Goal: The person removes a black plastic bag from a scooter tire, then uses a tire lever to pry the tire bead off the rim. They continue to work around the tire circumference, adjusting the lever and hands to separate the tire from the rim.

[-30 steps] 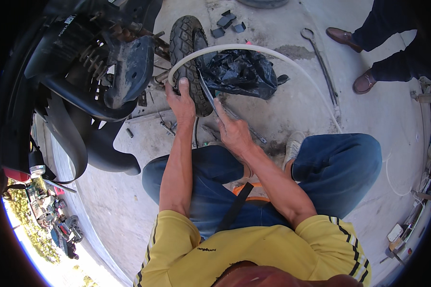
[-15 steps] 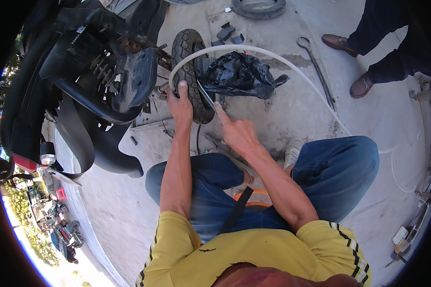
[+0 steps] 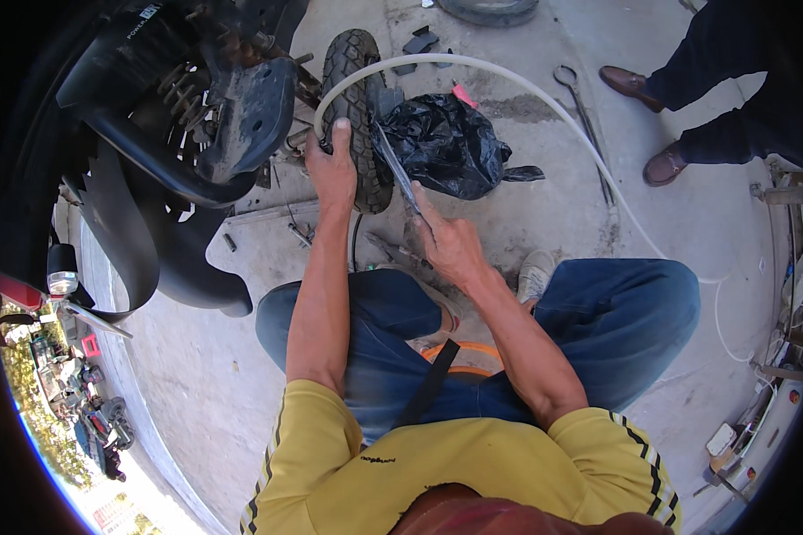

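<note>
My left hand (image 3: 332,174) grips the side of the black scooter tyre (image 3: 346,62), thumb on the tread, where the end of a pale hose (image 3: 535,87) curves down to the wheel; what exactly its fingers hold there is partly hidden. My right hand (image 3: 449,241) is closed on a long metal lever (image 3: 396,168), forefinger along it, with the lever's tip against the tyre's right side. Just right of the tyre a crumpled black plastic bag (image 3: 451,147) lies on the ground.
A scooter (image 3: 169,134) fills the upper left. Dark small pieces (image 3: 419,42), a spare tyre (image 3: 486,9) and a long wrench (image 3: 589,125) lie on the concrete (image 3: 187,374). Another person's shoes and legs (image 3: 723,125) stand at upper right; more vehicles (image 3: 89,401) are at lower left.
Both my hands stay on the tyre and lever. The lever and my right hand have shifted slightly right, the lever more exposed beside the tyre. The black bag looks shifted lower.
</note>
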{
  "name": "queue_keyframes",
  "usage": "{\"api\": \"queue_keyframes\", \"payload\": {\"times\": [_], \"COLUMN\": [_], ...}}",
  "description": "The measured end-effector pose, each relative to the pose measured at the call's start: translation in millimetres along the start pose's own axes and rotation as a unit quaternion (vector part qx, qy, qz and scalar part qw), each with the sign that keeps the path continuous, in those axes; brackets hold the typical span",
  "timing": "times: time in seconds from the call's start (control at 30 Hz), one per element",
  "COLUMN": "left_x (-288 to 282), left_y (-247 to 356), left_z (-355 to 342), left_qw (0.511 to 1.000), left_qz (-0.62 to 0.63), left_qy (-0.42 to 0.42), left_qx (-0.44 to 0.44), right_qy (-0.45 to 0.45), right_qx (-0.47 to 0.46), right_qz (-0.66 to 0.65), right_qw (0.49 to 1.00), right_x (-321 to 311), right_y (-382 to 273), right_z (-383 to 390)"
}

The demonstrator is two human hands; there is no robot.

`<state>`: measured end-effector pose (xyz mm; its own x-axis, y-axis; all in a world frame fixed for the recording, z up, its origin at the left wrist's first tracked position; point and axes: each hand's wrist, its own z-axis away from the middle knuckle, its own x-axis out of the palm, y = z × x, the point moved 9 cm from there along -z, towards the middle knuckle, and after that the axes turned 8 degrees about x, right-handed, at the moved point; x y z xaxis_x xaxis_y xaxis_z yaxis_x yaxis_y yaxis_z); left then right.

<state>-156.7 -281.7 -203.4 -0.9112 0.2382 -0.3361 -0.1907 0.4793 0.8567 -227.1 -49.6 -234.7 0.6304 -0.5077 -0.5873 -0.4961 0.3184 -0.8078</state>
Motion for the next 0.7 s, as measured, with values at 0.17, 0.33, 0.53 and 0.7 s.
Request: {"api": "queue_keyframes", "payload": {"times": [0.17, 0.33, 0.53, 0.7], "left_x": [0, -1, -1, -16], "left_y": [4, 6, -8, -5], "left_z": [0, 3, -7, 3], "left_qw": [1.000, 0.999, 0.997, 0.997], "left_qz": [0.004, 0.021, -0.018, -0.036], "left_qy": [-0.006, 0.012, -0.008, 0.029], "left_qx": [-0.023, -0.021, -0.069, -0.054], "right_qy": [0.000, -0.006, -0.059, -0.014], "right_qx": [-0.046, -0.079, -0.042, -0.029], "right_qz": [-0.067, -0.064, 0.089, 0.091], "right_qw": [0.997, 0.995, 0.993, 0.995], "right_x": [17, 20, 15, -25], "right_y": [10, 14, 16, 2], "right_z": [-2, -9, -37, 2]}}
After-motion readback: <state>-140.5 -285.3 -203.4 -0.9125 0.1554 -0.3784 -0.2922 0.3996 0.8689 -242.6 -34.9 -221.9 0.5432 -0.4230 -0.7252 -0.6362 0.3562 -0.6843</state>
